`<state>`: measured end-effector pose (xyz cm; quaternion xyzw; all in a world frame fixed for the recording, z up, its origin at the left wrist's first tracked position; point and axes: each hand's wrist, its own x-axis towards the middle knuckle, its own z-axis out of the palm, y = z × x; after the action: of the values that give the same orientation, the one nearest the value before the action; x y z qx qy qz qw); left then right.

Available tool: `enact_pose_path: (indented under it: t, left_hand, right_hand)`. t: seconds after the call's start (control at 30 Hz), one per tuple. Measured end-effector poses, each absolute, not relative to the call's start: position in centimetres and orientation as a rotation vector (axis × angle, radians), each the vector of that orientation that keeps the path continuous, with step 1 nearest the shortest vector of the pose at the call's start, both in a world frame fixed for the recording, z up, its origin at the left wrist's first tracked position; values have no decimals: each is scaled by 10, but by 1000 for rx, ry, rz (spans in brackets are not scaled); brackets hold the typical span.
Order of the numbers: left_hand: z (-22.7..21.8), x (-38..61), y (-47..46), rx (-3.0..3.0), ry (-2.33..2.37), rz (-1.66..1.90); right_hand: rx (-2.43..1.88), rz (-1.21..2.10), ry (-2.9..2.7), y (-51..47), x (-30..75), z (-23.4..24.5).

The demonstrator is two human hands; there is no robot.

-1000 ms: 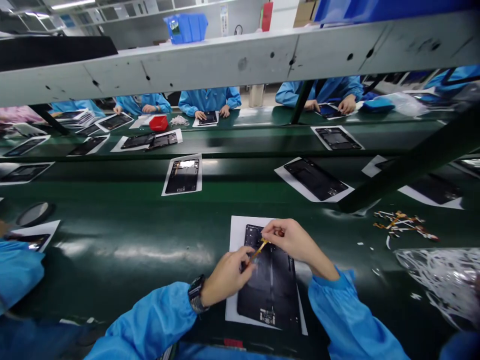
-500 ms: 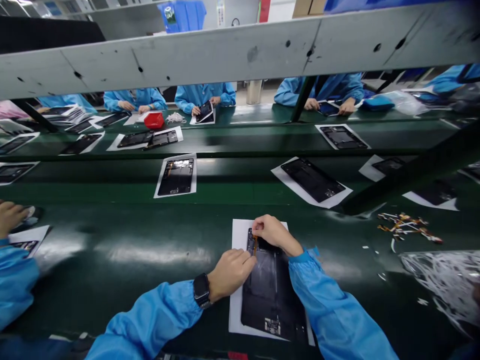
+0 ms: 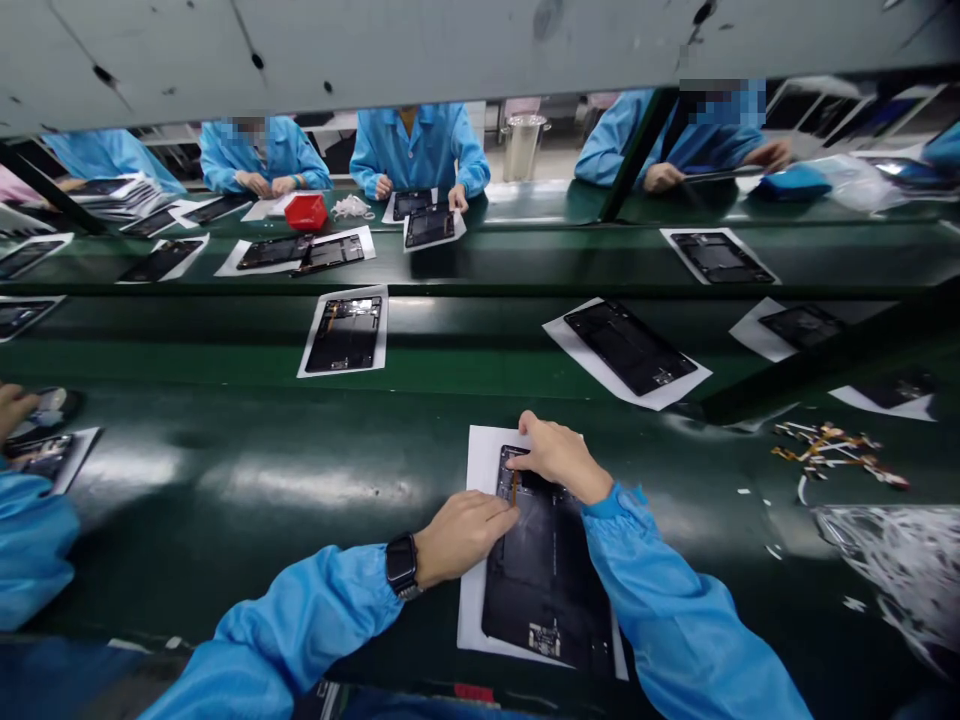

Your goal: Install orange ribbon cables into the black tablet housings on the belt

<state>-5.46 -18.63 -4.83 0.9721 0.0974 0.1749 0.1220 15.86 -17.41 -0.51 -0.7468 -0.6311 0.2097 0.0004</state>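
Observation:
A black tablet back shell (image 3: 546,580) lies on a white sheet (image 3: 480,455) on the green belt in front of me. A thin orange flex strip (image 3: 514,487) lies along its upper left edge. My right hand (image 3: 555,458) rests curled over the shell's top left corner, fingertips pressing down at the strip's upper end. My left hand (image 3: 459,532), with a dark watch (image 3: 402,564) at the wrist, has its fingers closed together and pressed against the strip's lower end at the shell's left edge. Both arms wear blue sleeves.
More black shells on white sheets, such as one (image 3: 345,333) and another (image 3: 628,347), ride the green belt (image 3: 247,480). Loose orange flex strips (image 3: 829,445) and crumpled clear plastic (image 3: 900,570) lie at right. A co-worker's hand (image 3: 15,405) works at far left; several people in blue sit across. A grey beam (image 3: 375,50) runs overhead.
Both hands brought the orange strip down from the air onto the shell's top left edge and now press it flat. The view has tilted down.

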Motion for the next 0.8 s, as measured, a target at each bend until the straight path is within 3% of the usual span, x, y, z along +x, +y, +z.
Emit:
enact_pose_path:
  t: [0.3, 0.8]
  left_hand:
    - [-43, -54, -182, 2819, 345, 558]
    - [-59, -55, -185, 2875, 161, 594]
  right_hand:
    - [-2183, 438, -2116, -187, 163, -13]
    - [-2031, 588, -2005, -188, 181, -28]
